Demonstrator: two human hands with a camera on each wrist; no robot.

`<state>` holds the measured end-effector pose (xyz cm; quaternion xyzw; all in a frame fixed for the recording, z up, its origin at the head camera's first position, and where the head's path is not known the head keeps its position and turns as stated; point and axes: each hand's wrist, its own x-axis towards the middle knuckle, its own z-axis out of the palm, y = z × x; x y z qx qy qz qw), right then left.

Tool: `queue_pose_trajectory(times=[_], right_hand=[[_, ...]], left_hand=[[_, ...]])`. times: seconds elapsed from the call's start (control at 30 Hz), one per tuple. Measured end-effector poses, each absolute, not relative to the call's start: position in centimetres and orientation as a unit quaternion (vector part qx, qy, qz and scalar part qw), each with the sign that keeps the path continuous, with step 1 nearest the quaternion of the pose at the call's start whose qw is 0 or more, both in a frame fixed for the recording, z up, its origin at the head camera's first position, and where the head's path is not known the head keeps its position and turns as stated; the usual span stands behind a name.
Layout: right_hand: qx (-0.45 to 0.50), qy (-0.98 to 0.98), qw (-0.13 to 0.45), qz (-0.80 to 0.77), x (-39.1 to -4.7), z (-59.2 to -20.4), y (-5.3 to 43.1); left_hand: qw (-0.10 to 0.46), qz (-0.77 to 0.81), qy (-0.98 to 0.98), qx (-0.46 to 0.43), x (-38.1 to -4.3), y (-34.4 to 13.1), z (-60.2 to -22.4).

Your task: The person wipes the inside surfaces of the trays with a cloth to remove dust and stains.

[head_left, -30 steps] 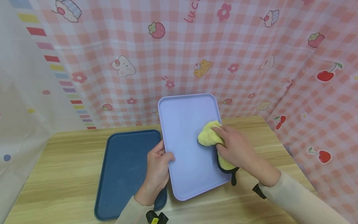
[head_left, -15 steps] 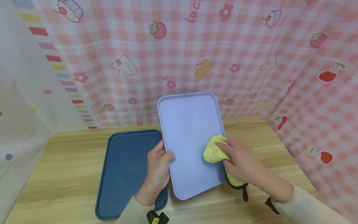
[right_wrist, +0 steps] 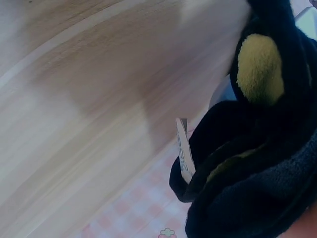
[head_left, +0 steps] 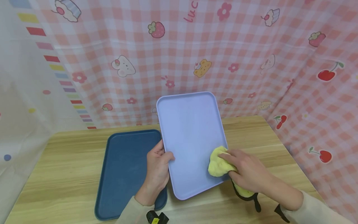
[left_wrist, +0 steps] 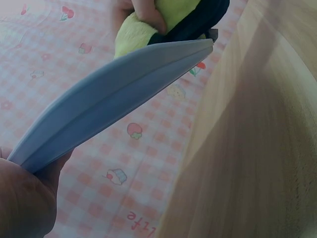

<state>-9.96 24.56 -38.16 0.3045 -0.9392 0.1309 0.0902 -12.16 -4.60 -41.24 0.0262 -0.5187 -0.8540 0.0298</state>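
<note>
My left hand (head_left: 157, 169) grips the left edge of a lavender rectangular tray (head_left: 190, 130), thumb over the rim. The tray is held tilted up above the table. Bunched in my right hand (head_left: 249, 169) is a yellow cloth (head_left: 219, 163) with a dark trim and a hanging loop; it lies against the tray's lower right part. In the left wrist view the tray (left_wrist: 114, 94) shows edge-on, with the cloth (left_wrist: 133, 37) beyond it. Up close in the right wrist view, the cloth (right_wrist: 260, 69) shows its dark side, yellow patches and a small white label.
A dark blue tray (head_left: 126, 168) lies flat on the wooden table (head_left: 70, 161), left of the lavender one and partly behind my left forearm. A pink checked curtain (head_left: 179, 46) hangs along the table's back and right sides.
My right hand has slid the cloth down and to the right along the lavender tray, from near its middle right to its lower right corner. My left hand holds the tray almost still.
</note>
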Motion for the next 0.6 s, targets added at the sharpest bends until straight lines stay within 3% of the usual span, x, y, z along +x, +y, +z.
queue_pose_trajectory(times=[0.6], right_hand=[[0.378, -0.918, 0.049, 0.111, -9.6, -38.0, 26.8]], left_hand=[[0.03, -0.853, -0.519, 0.037, -12.3, -4.6, -41.4]])
